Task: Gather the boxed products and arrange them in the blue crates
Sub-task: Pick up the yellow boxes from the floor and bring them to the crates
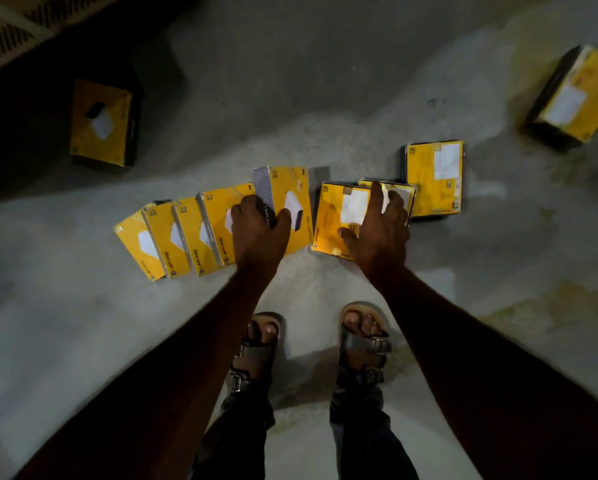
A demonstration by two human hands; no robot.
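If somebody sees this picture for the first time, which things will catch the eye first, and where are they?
First comes the row of yellow boxes leaning against each other on the grey floor, in the middle of the view. The left hand grips the box at the row's right end, and the right hand reaches over a flat box beside it. Two lone boxes lie apart, far left and far right.

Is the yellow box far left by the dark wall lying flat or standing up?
Lying flat: the yellow box shows its broad printed face upward on the floor.
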